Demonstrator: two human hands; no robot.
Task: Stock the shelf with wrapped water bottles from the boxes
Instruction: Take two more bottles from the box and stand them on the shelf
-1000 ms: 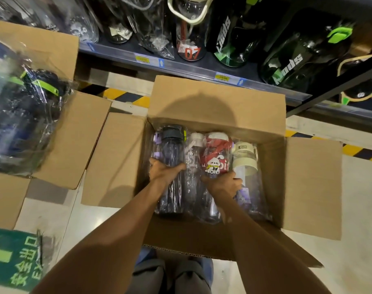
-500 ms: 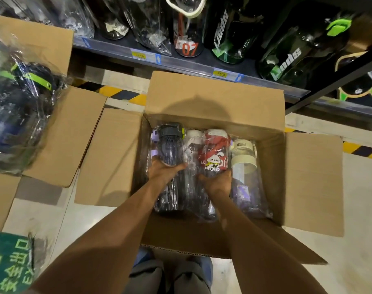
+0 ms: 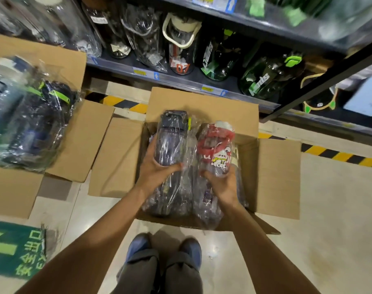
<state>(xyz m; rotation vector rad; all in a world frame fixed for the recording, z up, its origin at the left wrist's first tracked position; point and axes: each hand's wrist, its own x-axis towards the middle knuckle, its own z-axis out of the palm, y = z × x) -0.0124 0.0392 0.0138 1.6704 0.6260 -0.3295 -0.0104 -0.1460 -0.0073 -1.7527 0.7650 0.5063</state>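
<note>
Hands grip 2 wrapped bottles (image 3: pixel 170 145) (image 3: pixel 216 151) above open box (image 3: pixel 278 179).

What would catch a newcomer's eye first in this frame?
Two wrapped bottles held over the open cardboard box at centre: the left hand grips a dark bottle, the right hand a red-topped cartoon bottle. Behind, the shelf is crowded with wrapped bottles.
</note>
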